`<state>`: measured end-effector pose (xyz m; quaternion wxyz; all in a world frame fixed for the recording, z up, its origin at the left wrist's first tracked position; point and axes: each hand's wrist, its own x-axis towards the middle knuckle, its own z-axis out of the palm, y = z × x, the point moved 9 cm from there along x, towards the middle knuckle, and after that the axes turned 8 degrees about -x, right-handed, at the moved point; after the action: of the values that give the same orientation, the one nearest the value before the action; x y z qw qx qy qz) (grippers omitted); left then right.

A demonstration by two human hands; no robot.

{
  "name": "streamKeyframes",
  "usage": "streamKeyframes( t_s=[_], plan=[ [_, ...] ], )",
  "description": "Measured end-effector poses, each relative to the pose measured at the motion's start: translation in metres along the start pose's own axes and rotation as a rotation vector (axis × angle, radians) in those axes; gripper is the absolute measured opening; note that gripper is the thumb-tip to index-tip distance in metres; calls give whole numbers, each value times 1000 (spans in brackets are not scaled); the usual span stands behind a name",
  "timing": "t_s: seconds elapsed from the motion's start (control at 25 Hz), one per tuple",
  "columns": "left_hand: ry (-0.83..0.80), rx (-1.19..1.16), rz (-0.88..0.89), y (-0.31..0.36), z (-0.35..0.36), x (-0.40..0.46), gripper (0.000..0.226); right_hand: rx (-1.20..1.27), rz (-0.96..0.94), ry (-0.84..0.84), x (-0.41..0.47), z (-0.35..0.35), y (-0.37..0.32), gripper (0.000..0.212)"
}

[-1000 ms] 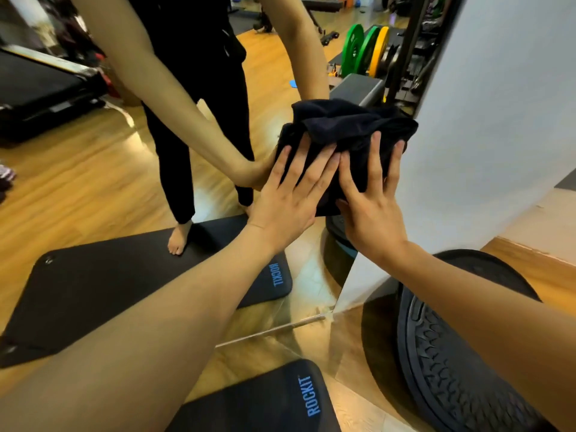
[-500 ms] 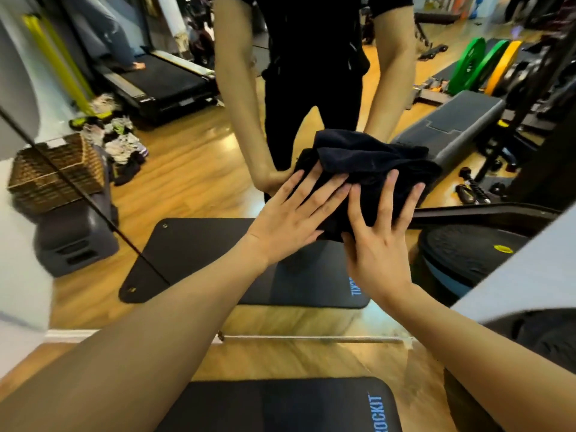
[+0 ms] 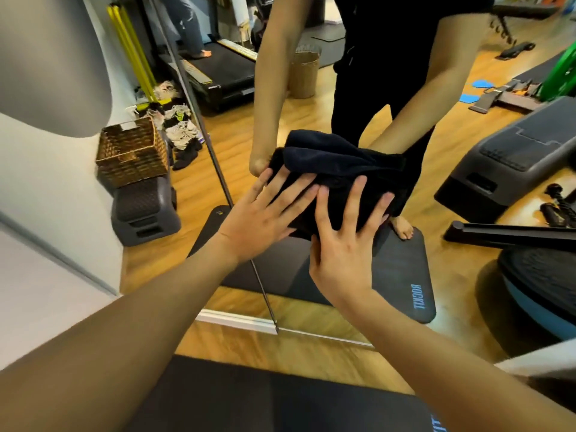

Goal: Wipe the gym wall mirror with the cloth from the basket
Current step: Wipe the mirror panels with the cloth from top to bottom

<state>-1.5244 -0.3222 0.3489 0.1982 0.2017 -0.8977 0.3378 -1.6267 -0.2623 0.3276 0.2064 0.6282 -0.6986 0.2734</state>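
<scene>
Pressing my left hand (image 3: 265, 219) and right hand (image 3: 346, 244) flat, fingers spread, I pin the soft, light, bunched dark navy cloth (image 3: 336, 160) against the wall mirror (image 3: 358, 113), probably best held across its thick middle fold.

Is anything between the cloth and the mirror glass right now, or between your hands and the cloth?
Nothing visible. Left hand and right hand both lie flat, fingers spread, directly on the dark cloth, which is pressed against the mirror. No object shows between cloth and glass.
</scene>
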Motion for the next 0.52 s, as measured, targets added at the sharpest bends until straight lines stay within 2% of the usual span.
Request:
streamKeyframes(
  t_s=[0.24,0.44,0.52],
  plan=[
    [12,-45,-65,-54,21,-73,91,8,-54,-51,3,40,-81,102],
    [45,-113,-127,-43,52,-103,92,-21,-149,-8,-22,70,-83,92],
    [39,-102,-143,-28,75,-118,96,-62,-187,-24,-41,93,-76,94]
  ],
)
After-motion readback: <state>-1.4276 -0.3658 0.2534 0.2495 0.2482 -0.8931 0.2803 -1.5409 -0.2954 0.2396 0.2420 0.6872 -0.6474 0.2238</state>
